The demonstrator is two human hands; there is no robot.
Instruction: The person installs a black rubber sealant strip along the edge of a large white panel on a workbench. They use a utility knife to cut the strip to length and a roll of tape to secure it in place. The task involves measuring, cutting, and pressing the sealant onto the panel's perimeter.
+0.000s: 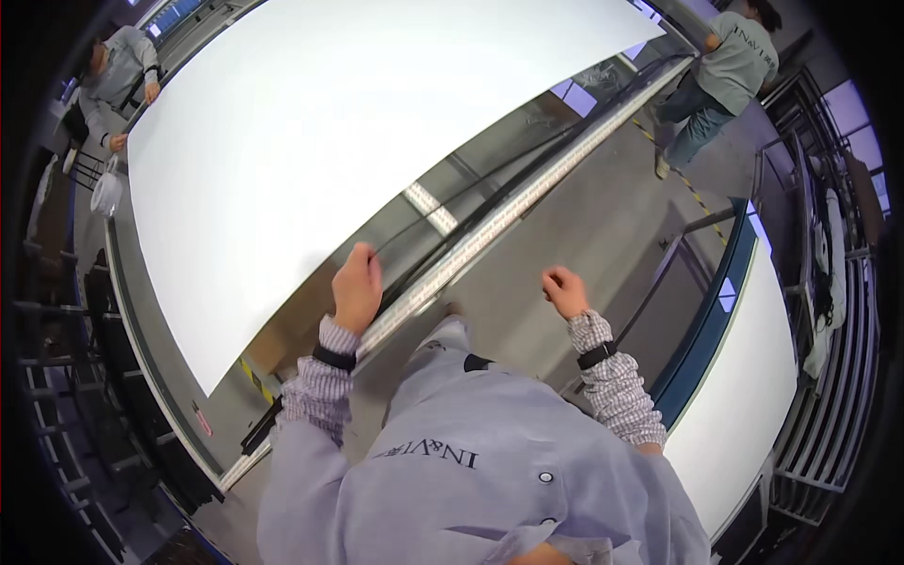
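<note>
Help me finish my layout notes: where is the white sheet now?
In the head view, the white sheet spans the upper left and centre, over the metal-framed table, its near edge close to the left hand.

My head feed shows the left hand (358,290) by a large white sheet's (320,160) edge, the right hand (567,294) curled above the floor (603,212). I see a co-worker (734,71) at upper right.
</note>
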